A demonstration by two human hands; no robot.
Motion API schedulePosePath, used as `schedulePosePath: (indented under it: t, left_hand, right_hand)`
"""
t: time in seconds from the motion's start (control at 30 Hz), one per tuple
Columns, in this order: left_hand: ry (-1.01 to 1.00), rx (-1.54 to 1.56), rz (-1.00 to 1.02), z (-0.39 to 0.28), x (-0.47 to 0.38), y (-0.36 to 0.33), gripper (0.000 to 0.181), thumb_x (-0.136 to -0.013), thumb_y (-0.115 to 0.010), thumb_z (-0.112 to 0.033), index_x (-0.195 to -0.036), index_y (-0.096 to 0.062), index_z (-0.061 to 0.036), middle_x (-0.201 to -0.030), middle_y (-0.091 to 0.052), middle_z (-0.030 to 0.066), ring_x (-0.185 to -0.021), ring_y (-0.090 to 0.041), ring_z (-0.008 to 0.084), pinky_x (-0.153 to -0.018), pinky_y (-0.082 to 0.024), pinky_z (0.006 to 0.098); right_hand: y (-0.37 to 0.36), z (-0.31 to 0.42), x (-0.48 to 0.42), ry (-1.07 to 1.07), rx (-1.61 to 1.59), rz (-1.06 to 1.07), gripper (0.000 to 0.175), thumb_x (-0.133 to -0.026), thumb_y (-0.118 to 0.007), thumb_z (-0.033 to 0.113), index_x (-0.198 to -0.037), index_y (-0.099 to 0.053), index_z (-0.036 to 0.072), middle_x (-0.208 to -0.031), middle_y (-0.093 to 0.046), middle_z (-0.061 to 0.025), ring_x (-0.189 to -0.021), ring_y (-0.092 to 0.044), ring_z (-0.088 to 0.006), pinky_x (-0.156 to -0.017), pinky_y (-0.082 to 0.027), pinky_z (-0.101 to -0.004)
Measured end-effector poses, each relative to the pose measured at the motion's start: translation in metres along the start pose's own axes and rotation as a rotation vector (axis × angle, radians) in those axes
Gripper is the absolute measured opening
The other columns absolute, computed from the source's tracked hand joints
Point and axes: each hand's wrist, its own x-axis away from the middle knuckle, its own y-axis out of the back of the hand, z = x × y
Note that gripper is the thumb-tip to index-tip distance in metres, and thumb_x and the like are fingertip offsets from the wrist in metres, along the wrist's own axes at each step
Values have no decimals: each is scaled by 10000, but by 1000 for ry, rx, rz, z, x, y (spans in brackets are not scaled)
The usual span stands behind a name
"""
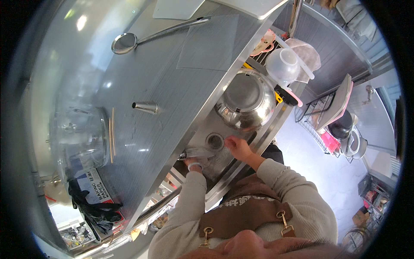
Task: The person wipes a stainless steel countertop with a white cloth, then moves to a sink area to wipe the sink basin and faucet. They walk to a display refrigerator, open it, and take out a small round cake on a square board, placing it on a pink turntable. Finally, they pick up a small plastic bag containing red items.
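My left hand (193, 162) is low in the metal sink (202, 128), at a clear, blurred item (202, 152) that looks like thin plastic or water. A small dark-and-silver piece (182, 156) shows at its left end. The left fingers are partly hidden, so their grip is unclear. My right hand (237, 147) hovers with curled fingers just right of the sink drain (215, 141); whether it pinches something cannot be told. Beyond it, an upturned stainless steel bowl (244, 94) covers the sink's far part. A metal piping nozzle (145, 107) lies on the steel counter (161, 136).
The counter also bears a ladle (124, 43), a translucent sheet (208, 45), two wooden sticks (112, 136), a clear round container (81, 139), a baking paper box (97, 187) and black gloves (93, 207). Past the bowl is a translucent white bowl (283, 66); a dish rack (312, 126) stands right.
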Motion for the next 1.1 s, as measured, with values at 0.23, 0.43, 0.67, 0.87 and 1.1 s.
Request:
schedulePosePath:
  t: [0.23, 0.43, 0.67, 0.87, 1.1]
  left_hand:
    - [-1047, -1105, 407, -65, -6, -80, 463, -951, -494, -220, -1386, -479, -63, -1469, -464, 139, -1303, -479, 334, -1075, -381, 416]
    - [-477, -9, 1122, -53, 61, -61, 550, -904, -572, -149, -1429, -439, -54, -1461, -481, 146, -1260, -529, 345, -968, -478, 451]
    - [-381, -1196, 1254, -63, 28, 50, 484, -998, -483, -186, -1465, -409, -84, -1525, -413, 114, -1353, -448, 314, -1073, -425, 425]
    - [-146, -1137, 873, -150, 5, 93, 411, -1000, -464, -224, -1382, -528, -89, -1475, -474, 138, -1321, -482, 343, -1061, -438, 445]
    - [112, 1299, 413, -124, -11, 85, 360, -988, -521, -240, -1281, -572, -38, -1250, -619, 109, -1086, -601, 244, -936, -500, 348]
  right_hand:
    - [0, -2, 3, 41, -1, 40, 180, -951, -606, 187, -1063, -651, 54, -872, -714, -142, -783, -703, -306, -700, -544, -382]
    - [-7, -8, 0, 54, 108, 19, 220, -942, -607, 268, -1044, -659, 80, -850, -709, -152, -785, -693, -349, -698, -545, -420]
    - [-6, -2, -1, -31, 161, 66, 232, -942, -608, 290, -1034, -674, 88, -863, -716, -147, -787, -700, -334, -699, -548, -421]
    - [-11, -17, 0, 24, 72, 58, 233, -951, -596, 277, -1040, -673, 76, -879, -719, -146, -811, -702, -338, -713, -547, -414]
    - [-83, -43, -44, -305, 40, 208, 374, -953, -610, 314, -1250, -582, 89, -1168, -675, -148, -1007, -673, -296, -851, -529, -341]
